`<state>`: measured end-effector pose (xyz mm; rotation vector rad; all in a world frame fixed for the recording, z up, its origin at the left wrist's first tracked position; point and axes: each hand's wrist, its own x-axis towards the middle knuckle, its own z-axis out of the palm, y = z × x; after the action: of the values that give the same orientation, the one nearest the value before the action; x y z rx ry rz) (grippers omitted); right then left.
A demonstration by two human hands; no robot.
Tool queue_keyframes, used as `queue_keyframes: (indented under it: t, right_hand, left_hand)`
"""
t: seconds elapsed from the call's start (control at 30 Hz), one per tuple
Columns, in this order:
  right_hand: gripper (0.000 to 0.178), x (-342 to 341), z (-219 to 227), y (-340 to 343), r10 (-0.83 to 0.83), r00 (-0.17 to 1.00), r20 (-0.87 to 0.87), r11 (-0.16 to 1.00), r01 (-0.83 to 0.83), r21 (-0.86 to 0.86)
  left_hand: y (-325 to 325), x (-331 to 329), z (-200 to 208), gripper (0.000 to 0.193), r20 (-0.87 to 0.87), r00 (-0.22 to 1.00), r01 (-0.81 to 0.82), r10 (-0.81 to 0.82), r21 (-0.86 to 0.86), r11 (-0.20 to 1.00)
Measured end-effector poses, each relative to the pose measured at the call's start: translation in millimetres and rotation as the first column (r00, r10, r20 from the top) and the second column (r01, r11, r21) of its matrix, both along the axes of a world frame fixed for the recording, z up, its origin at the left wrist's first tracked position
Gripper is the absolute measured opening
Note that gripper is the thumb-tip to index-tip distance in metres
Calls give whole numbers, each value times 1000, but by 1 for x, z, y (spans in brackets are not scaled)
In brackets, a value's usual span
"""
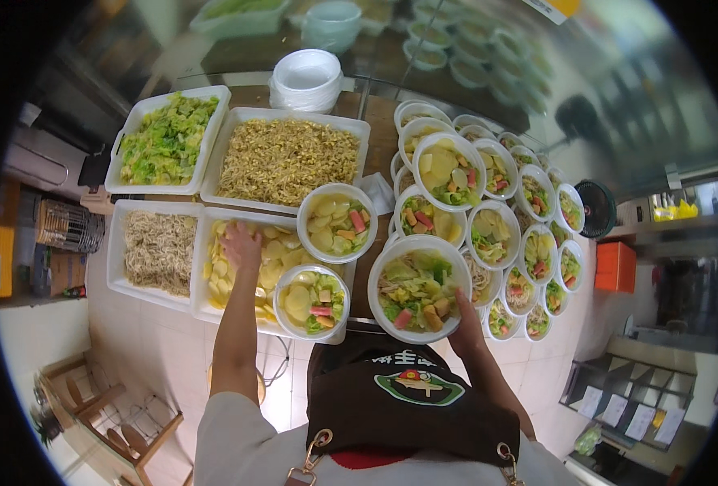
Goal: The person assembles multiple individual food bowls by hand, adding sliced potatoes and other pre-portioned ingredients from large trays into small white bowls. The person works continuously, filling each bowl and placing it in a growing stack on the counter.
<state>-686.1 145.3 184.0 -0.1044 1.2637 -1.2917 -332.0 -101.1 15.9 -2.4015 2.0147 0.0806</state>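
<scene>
Many bowls (415, 171) at right were filled | potato slices (274, 249) remained in near tray (199, 263) | left hand (242, 246) among slices, fingers' closing unclear | right hand's (467, 327) fingers clamped large bowl (373, 288)

Noodle tray (117, 243) left of potato tray (266, 326); behind, greens tray (152, 189) left of sprout tray (362, 155); stacked bowls (448, 168) farther right

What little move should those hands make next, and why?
Probably lift some yellow slices with the left hand into the bowl held by the right hand: the left hand's fingers are among the slices, and leafy greens cover much of that bowl.
</scene>
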Motion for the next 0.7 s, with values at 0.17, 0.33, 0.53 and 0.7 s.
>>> queue_keyframes:
  t: [0.17,0.33,0.53,0.7]
  right_hand:
    - [51,28,3,-3,52,995,-81,999,-52,5]
    - [50,41,0,-1,34,999,10,998,-35,44]
    - [50,53,13,-19,104,995,0,993,-104,53]
    - [48,66,9,-45,181,963,-199,982,-167,83]
  left_hand:
    - [-27,33,-30,43,-19,998,-63,63,-40,997]
    - [-12,73,-52,39,-170,959,180,-226,-248,952]
    - [1,74,-12,23,-491,830,72,-263,-373,925]
    - [42,7,120,22,-887,393,32,-243,-251,968]
